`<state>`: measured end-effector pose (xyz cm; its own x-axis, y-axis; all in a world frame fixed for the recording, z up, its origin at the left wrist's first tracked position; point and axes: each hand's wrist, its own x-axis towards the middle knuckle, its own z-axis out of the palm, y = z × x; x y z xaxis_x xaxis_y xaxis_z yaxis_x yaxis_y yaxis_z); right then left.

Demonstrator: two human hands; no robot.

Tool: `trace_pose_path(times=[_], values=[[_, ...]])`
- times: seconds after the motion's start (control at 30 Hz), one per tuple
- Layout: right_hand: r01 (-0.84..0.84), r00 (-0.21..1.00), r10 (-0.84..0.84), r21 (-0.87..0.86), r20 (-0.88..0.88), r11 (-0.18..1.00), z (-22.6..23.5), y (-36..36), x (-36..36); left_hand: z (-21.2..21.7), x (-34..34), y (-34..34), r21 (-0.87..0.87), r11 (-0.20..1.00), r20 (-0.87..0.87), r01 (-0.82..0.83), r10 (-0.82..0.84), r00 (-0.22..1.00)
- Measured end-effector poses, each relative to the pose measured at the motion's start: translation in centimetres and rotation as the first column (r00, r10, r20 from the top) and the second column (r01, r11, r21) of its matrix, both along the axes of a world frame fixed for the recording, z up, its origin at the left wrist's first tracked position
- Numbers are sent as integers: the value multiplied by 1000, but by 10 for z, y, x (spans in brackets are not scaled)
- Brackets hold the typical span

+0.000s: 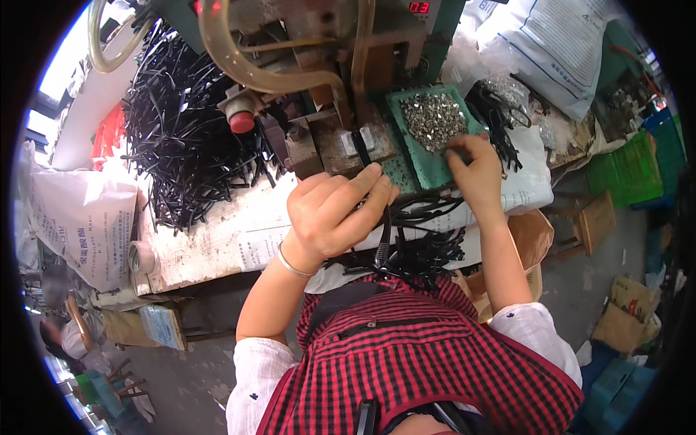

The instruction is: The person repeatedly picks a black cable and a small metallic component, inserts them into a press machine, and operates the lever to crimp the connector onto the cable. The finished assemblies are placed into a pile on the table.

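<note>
My left hand is closed in front of the press. Its thumb and fingertips pinch a slim black plastic strip shaped like an eyeglass temple. The strip's far end lies at a small metal block on the machine's bed. Over at the right, my right hand has its thumb and fingers bent together at the near edge of a green tray. Small shiny metal pieces are heaped in that tray. Whatever sits between the right fingertips is too small to make out.
A big pile of black strips covers the table's left; more strips lie by my apron. The press carries a red button and thick clear hoses. White sacks stand back right, a tape roll front left.
</note>
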<state>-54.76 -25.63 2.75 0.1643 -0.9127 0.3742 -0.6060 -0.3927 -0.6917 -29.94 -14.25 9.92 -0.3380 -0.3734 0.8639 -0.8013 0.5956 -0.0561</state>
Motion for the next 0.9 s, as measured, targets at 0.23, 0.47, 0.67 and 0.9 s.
trace_pose_path(times=[0.23,0.47,0.67,0.9], values=[[44,931,-106,-183,-348,982,-7,1,16,7,-10,32,226,973,-178,-40,82,981],[54,981,-89,-199,-174,979,-19,16,1,6,30,138,241,872,-74,-427,455,888],[-24,985,17,-39,-172,999,6,2,-14,47,107,115,52,658,-263,-752,735,625],[23,905,-91,-166,-415,986,-4,2,5,-49,175,27,366,472,211,-802,797,566]])
